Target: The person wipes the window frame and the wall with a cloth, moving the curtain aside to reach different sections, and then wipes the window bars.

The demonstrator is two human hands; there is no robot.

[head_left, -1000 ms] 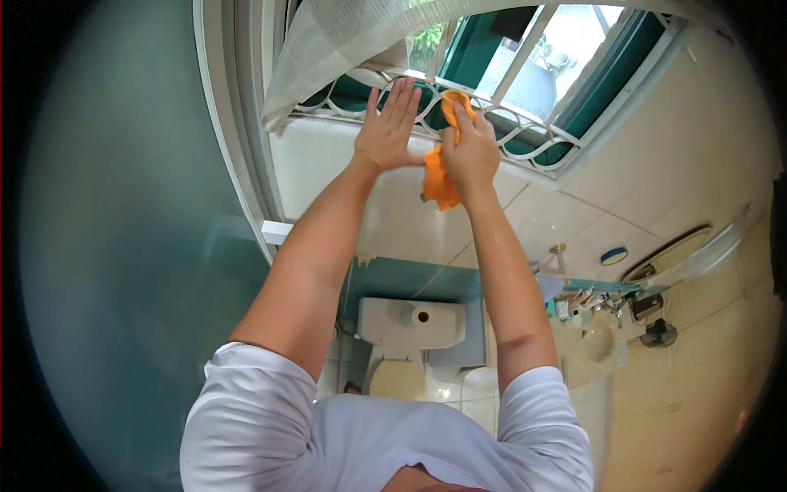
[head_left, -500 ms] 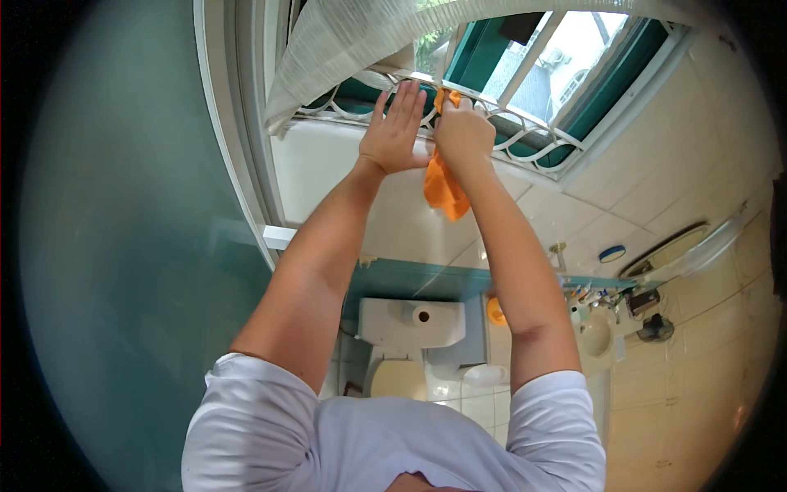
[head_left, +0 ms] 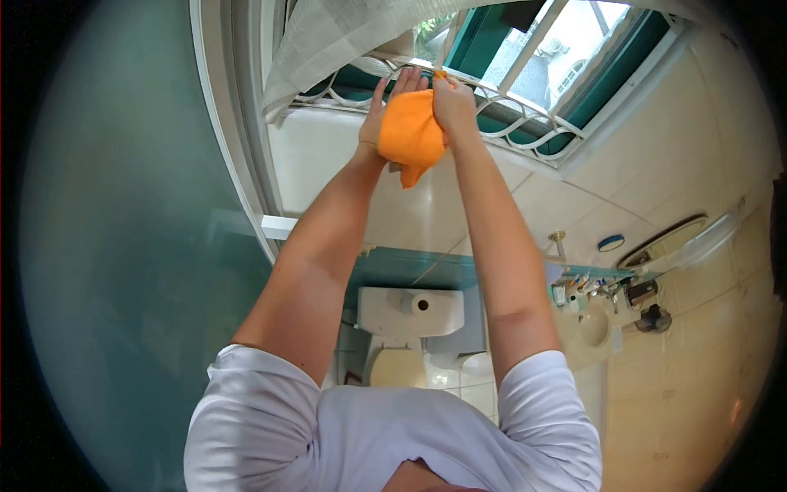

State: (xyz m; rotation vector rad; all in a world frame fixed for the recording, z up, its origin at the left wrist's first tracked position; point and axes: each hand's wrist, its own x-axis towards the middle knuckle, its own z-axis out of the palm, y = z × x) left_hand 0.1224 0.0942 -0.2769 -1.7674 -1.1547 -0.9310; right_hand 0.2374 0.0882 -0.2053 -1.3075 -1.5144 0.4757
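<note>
Both my arms reach up to a white scrolled window grille (head_left: 525,123). My right hand (head_left: 453,105) is closed on the top of an orange cloth (head_left: 410,131), pressed against the grille bar. The cloth hangs spread out to the left and covers most of my left hand (head_left: 375,121). That hand lies flat behind the cloth with its fingers straight, the fingertips showing above it at the grille.
A pale curtain (head_left: 328,41) hangs over the window's left part. A frosted glass panel (head_left: 123,246) fills the left side. Below are a toilet cistern (head_left: 410,310), a washbasin (head_left: 594,324), a shelf with several toiletries (head_left: 586,287) and a mirror (head_left: 664,242).
My right hand has moved up the grille with the cloth. The cloth, hanging narrow below that hand before, has swung left and now lies spread over my left hand.
</note>
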